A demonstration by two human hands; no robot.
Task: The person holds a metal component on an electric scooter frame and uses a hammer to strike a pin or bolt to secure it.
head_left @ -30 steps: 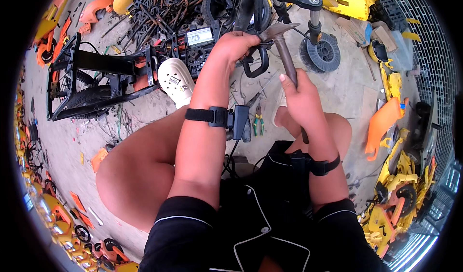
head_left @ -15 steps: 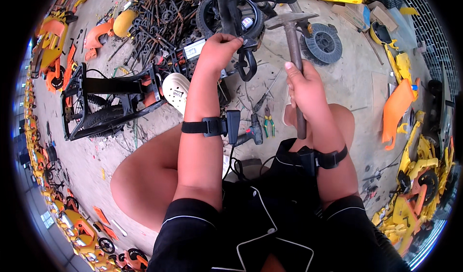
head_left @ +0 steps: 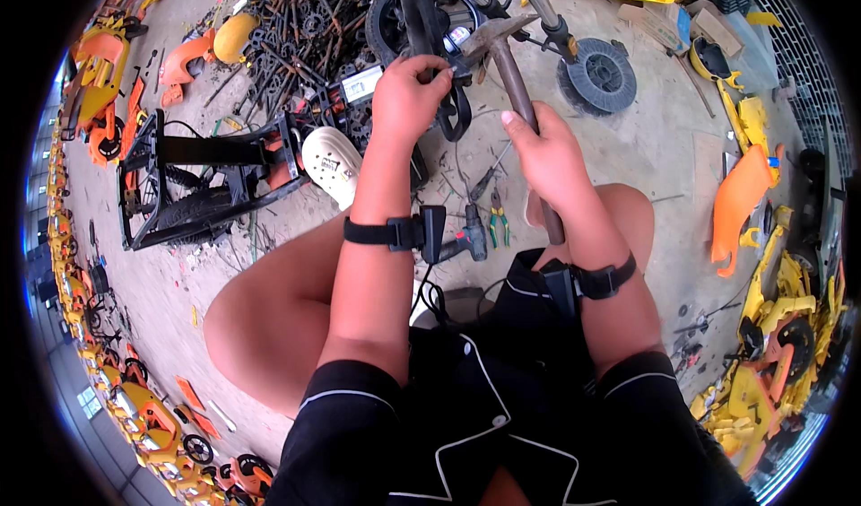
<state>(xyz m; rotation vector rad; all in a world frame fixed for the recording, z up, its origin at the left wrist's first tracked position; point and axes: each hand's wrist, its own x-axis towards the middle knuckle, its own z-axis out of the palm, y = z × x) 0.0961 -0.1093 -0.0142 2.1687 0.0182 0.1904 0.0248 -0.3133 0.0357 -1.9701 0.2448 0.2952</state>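
Note:
My right hand (head_left: 552, 152) is wrapped round the handle of a hammer (head_left: 516, 84), thumb along the shaft. The hammer's metal head is beside a black metal vehicle frame (head_left: 426, 21), just right of my left fingertips. My left hand (head_left: 408, 98) is closed in a pinch at that frame; what it holds, if anything, is too small or hidden to make out. Below the fingers a black loop-shaped part (head_left: 457, 120) hangs from the frame. Behind the frame stands a wheel with a black tyre (head_left: 381, 26).
A power drill (head_left: 473, 234) and pliers (head_left: 499, 223) lie on the floor between my legs. A pile of rusty metal parts (head_left: 300, 39) is at the far left, a black frame (head_left: 211, 152) nearer. A grey round spool-like disc (head_left: 599, 75) lies right, beyond it orange and yellow panels (head_left: 743, 196).
The hammer has swung left, bringing its head up against or close to the black frame by my left fingers. My left hand has shifted slightly.

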